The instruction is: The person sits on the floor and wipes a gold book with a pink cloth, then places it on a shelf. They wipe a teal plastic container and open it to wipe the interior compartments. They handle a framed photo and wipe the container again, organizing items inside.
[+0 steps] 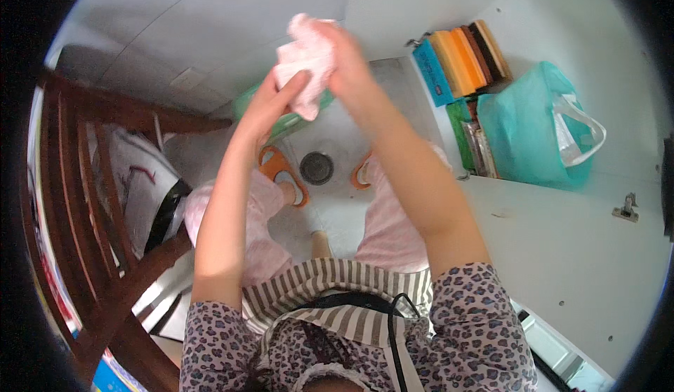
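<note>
A crumpled pale pink cloth [307,63] is held up between both hands, out in front of me near the top of the view. My left hand [269,105] grips its lower left part, the thumb lying across the fabric. On the upper right side, my right hand [345,55] is wrapped around the cloth; its fingers are blurred and partly hidden. Below and behind the hands stands a green basin [289,125], mostly covered by them. A round dark object [316,168] lies on the grey floor between my feet, which wear orange slippers [284,173].
To the right an opened white cabinet holds books [463,60] and a teal bag [526,123] with a white handle. A door with a metal hinge [626,208] reaches past my right arm. Dark wooden slatted furniture [84,181] borders the left, with a grey-white bag [142,181] behind its slats.
</note>
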The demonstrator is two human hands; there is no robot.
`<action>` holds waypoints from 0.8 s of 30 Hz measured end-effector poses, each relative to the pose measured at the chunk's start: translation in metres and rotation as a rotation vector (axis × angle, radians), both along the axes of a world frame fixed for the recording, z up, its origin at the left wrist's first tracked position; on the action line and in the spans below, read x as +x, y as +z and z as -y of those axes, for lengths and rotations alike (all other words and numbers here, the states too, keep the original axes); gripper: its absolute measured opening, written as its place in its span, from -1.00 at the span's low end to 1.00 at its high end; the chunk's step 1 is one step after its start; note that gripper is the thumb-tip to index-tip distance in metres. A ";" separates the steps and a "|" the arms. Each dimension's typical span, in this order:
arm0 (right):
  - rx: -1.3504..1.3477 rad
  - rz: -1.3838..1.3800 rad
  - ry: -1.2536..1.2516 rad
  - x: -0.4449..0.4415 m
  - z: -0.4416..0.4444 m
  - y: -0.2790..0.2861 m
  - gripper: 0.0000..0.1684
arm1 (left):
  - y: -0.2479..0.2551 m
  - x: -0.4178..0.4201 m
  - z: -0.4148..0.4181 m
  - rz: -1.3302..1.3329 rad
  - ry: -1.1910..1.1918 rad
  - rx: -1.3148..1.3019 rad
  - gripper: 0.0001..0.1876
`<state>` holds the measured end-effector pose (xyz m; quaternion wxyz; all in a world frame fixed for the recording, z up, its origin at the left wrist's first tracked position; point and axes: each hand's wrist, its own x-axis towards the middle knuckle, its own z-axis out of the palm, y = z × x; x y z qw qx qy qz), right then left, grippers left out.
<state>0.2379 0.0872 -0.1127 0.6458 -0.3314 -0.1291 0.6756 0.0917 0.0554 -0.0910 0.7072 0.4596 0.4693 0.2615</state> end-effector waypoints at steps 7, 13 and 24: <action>0.078 0.423 0.144 -0.015 0.018 0.033 -0.58 | 0.001 0.017 -0.012 0.075 0.340 0.035 -0.69; 0.202 0.856 0.132 -0.014 0.023 0.028 -0.47 | -0.015 0.024 -0.018 0.070 0.346 -0.029 -0.75; 0.120 0.935 -0.138 -0.036 0.037 0.032 -0.55 | -0.021 0.022 -0.011 0.322 0.391 -0.183 -0.76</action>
